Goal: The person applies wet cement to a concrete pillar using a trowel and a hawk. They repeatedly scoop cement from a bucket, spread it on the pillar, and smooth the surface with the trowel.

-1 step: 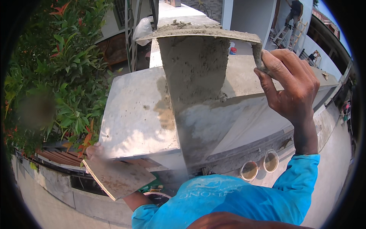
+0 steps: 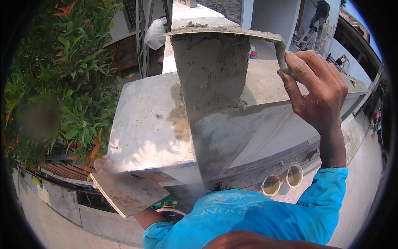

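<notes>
My right hand point(image 2: 317, 85) is closed around the mortar-caked handle of a trowel point(image 2: 224, 31). The trowel's thin blade appears nearly edge-on, with lumps of wet mortar along its top, at the upper end of a fresh grey mortar patch point(image 2: 213, 74). This patch coats the upright face of a pale concrete block point(image 2: 151, 116). At lower left, my left hand point(image 2: 102, 164) grips a flat, mortar-stained board point(image 2: 130, 193). Only part of its fingers shows past the board's far edge; the palm is hidden, and the forearm passes beneath the board.
Two buckets point(image 2: 271, 185) stand on the ground at lower right. A leafy shrub point(image 2: 70, 83) crowds the left, beside a metal ladder point(image 2: 143, 45) and a white plastic bag point(image 2: 155, 34). Far at upper right, another person point(image 2: 320, 12) stands on a ladder. A ledge point(image 2: 269, 79) runs rightward.
The trowel has shifted slightly upward, its left end now a little farther right. My left hand and the board look unchanged.
</notes>
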### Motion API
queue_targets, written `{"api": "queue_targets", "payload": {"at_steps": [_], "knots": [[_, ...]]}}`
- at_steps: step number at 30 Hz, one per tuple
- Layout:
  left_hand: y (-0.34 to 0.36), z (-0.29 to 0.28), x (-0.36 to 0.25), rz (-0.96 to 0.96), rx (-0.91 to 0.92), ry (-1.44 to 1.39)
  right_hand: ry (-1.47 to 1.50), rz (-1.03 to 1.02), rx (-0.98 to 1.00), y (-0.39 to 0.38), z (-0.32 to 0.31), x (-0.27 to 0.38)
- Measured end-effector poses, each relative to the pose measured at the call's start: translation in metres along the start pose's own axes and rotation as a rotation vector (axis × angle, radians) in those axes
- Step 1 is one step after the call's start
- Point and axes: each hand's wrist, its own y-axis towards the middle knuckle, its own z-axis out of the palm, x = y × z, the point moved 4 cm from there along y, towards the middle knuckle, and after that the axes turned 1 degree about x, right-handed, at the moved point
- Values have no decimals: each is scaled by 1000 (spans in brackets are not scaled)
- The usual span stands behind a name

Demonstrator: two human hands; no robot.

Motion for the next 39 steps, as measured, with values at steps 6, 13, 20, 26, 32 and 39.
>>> {"api": "queue_targets", "payload": {"at_steps": [6, 13, 20, 26, 32, 39], "knots": [[0, -1, 1, 6, 0, 12, 36, -63, -124, 6, -1, 8], [3, -1, 1, 5, -1, 29, -2, -63, -121, 13, 2, 6], [4, 1, -1, 0, 6, 46, 0, -28, -29, 8, 0, -1], [3, -2, -2, -2, 12, 57, -9, 7, 62, 12, 4, -19], [1, 0, -5, -1, 17, 58, 196, 32, 78, 36, 40, -66], [0, -3, -9, -8, 20, 76, 320, 149, 340, 109, 76, -92]]}}
